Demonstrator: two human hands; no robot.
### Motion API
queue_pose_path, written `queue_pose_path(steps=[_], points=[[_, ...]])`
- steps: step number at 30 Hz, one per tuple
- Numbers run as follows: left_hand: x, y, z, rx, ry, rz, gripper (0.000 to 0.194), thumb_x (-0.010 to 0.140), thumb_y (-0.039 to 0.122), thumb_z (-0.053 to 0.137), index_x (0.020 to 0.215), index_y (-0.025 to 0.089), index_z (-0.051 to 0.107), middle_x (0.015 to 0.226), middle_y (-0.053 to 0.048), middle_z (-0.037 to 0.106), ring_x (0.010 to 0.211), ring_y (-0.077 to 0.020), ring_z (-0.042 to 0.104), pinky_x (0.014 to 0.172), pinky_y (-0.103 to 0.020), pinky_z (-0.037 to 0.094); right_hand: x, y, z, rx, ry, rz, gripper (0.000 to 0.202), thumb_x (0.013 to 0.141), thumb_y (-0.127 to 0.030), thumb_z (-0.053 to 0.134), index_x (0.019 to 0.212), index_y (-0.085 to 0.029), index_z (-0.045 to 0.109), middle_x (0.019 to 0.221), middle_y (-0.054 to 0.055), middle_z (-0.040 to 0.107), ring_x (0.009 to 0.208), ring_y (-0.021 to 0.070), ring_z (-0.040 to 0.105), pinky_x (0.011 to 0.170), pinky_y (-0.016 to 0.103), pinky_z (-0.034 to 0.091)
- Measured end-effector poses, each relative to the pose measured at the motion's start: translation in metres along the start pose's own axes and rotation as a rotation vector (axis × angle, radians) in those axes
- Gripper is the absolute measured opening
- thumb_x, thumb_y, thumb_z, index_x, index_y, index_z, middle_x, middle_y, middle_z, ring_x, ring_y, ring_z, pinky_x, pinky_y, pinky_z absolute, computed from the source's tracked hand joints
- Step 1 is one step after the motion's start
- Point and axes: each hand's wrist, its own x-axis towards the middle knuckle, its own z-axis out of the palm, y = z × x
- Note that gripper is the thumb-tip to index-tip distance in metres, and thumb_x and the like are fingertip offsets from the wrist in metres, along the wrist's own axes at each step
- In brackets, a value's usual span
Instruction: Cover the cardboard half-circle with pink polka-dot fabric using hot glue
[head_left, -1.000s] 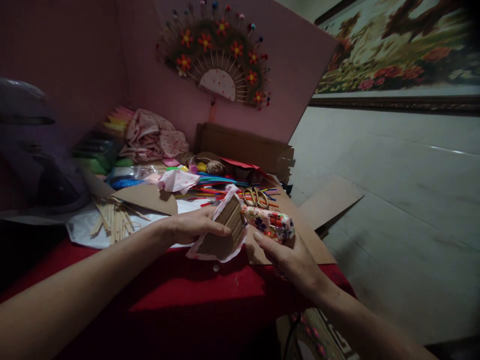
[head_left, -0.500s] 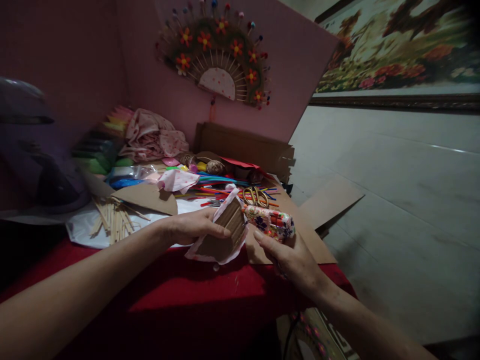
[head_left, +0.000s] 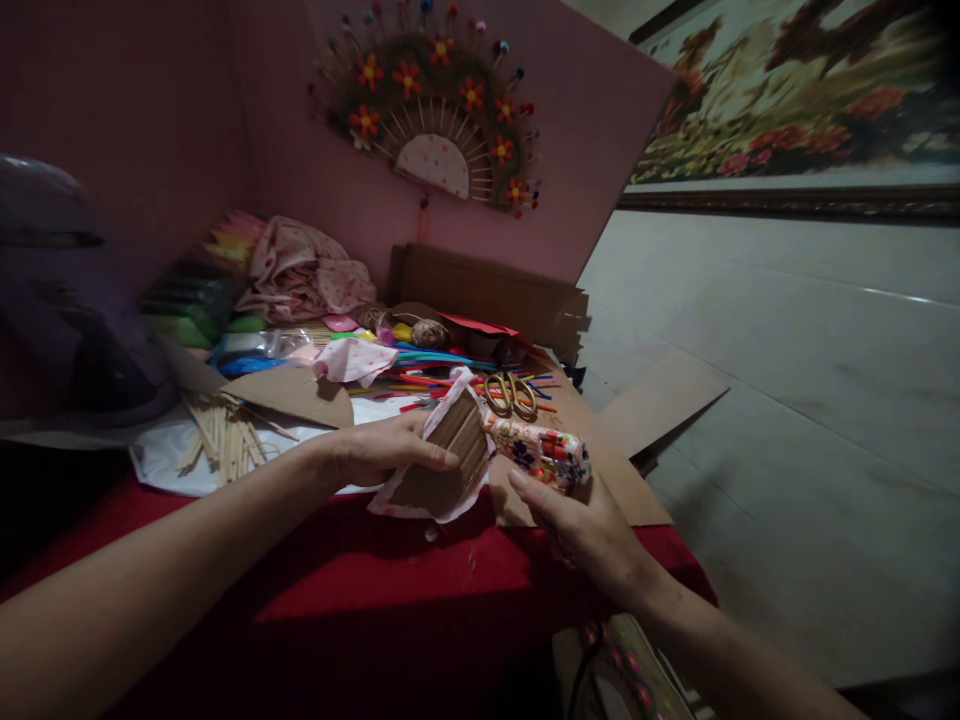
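A cardboard piece (head_left: 450, 460) edged with pink-dotted white fabric is pinched in my left hand (head_left: 401, 448), the thumb lying across its bare brown face. My right hand (head_left: 566, 505) is closed around a flower-patterned glue gun (head_left: 544, 452), whose tip points left at the fabric edge of the piece. Whether tip and fabric touch is hard to tell. Gold-handled scissors (head_left: 511, 396) lie just behind the glue gun.
Wooden sticks (head_left: 229, 445), a cardboard half-disc (head_left: 296, 396), coloured pipe cleaners (head_left: 427, 358) and crumpled dotted fabric (head_left: 304, 270) cover the red table (head_left: 360, 570). Behind stands a pink board (head_left: 555, 170) with a decorated fan (head_left: 435, 110). A purple container (head_left: 82, 310) is at left.
The glue gun has dropped slightly, and the cardboard piece has shifted a little up and left. Both hands keep their holds.
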Motion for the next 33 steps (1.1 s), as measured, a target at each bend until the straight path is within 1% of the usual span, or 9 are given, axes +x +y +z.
queue_pose_path(steps=[5, 8, 12, 16, 18, 22, 26, 31, 33], points=[[0.001, -0.001, -0.001, -0.016, -0.015, 0.005, 0.028, 0.066, 0.018, 0.073, 0.092, 0.012, 0.064, 0.08, -0.005, 0.068, 0.065, -0.0149, 0.06, 0.062, -0.027, 0.046, -0.002, 0.005, -0.001, 0.001, -0.015, 0.002, 0.029, 0.079, -0.047, 0.063, 0.073, -0.019, 0.068, 0.057, 0.002, 0.059, 0.065, 0.0187, 0.058, 0.064, 0.033, 0.05], [0.0, 0.0, 0.0, -0.003, 0.003, -0.002, 0.029, 0.065, 0.018, 0.073, 0.092, 0.013, 0.065, 0.083, -0.005, 0.068, 0.067, -0.0157, 0.061, 0.064, -0.028, 0.046, -0.004, 0.009, -0.003, 0.006, -0.014, 0.008, 0.028, 0.08, -0.046, 0.063, 0.075, -0.019, 0.068, 0.062, 0.003, 0.062, 0.069, 0.0198, 0.06, 0.067, 0.034, 0.051], [-0.001, 0.001, 0.001, 0.001, 0.009, -0.003, 0.028, 0.065, 0.018, 0.073, 0.091, 0.013, 0.065, 0.083, -0.005, 0.068, 0.069, -0.0159, 0.061, 0.065, -0.028, 0.045, -0.006, 0.012, -0.004, 0.002, -0.004, 0.019, 0.03, 0.08, -0.046, 0.063, 0.075, -0.017, 0.068, 0.065, 0.004, 0.063, 0.071, 0.0198, 0.061, 0.067, 0.033, 0.051], [0.0, 0.001, 0.001, -0.005, 0.005, 0.006, 0.029, 0.065, 0.018, 0.073, 0.093, 0.013, 0.064, 0.084, -0.006, 0.068, 0.069, -0.0162, 0.061, 0.065, -0.029, 0.045, -0.007, 0.01, -0.004, -0.004, 0.002, 0.067, 0.03, 0.079, -0.046, 0.064, 0.072, -0.017, 0.067, 0.067, 0.004, 0.064, 0.072, 0.0194, 0.06, 0.065, 0.031, 0.05], [0.0, 0.0, 0.0, -0.005, 0.011, 0.002, 0.031, 0.065, 0.018, 0.073, 0.093, 0.013, 0.064, 0.084, -0.006, 0.068, 0.068, -0.0165, 0.061, 0.066, -0.03, 0.045, -0.008, 0.01, -0.004, 0.008, 0.008, 0.086, 0.028, 0.078, -0.045, 0.065, 0.074, -0.017, 0.068, 0.067, 0.004, 0.065, 0.07, 0.0195, 0.061, 0.063, 0.031, 0.05], [0.001, 0.0, -0.001, -0.001, 0.022, -0.003, 0.033, 0.063, 0.019, 0.074, 0.094, 0.013, 0.064, 0.084, -0.006, 0.068, 0.069, -0.0171, 0.061, 0.067, -0.031, 0.046, -0.011, 0.015, -0.005, 0.045, 0.005, 0.078, 0.028, 0.079, -0.045, 0.066, 0.08, -0.016, 0.069, 0.068, 0.005, 0.065, 0.07, 0.0196, 0.061, 0.063, 0.031, 0.05], [0.0, 0.001, 0.0, 0.007, 0.043, -0.014, 0.034, 0.062, 0.021, 0.075, 0.093, 0.013, 0.062, 0.083, -0.006, 0.069, 0.068, -0.0174, 0.061, 0.065, -0.03, 0.046, -0.012, 0.019, -0.006, 0.078, -0.022, 0.08, 0.028, 0.08, -0.042, 0.066, 0.092, -0.017, 0.068, 0.075, 0.004, 0.066, 0.071, 0.0178, 0.059, 0.065, 0.03, 0.049], [-0.001, 0.001, 0.001, 0.003, 0.056, -0.005, 0.033, 0.062, 0.019, 0.075, 0.092, 0.013, 0.063, 0.081, -0.005, 0.069, 0.067, -0.0165, 0.061, 0.065, -0.029, 0.046, -0.01, 0.019, -0.006, 0.047, -0.044, 0.086, 0.028, 0.081, -0.043, 0.064, 0.087, -0.016, 0.067, 0.073, 0.003, 0.064, 0.067, 0.0159, 0.057, 0.064, 0.03, 0.048], [-0.001, 0.0, 0.001, -0.004, 0.047, -0.006, 0.031, 0.063, 0.019, 0.075, 0.091, 0.012, 0.064, 0.081, -0.006, 0.069, 0.067, -0.0163, 0.061, 0.064, -0.028, 0.046, -0.01, 0.019, -0.006, 0.031, -0.032, 0.076, 0.03, 0.081, -0.044, 0.063, 0.091, -0.016, 0.068, 0.073, 0.003, 0.064, 0.068, 0.017, 0.058, 0.064, 0.031, 0.048]])
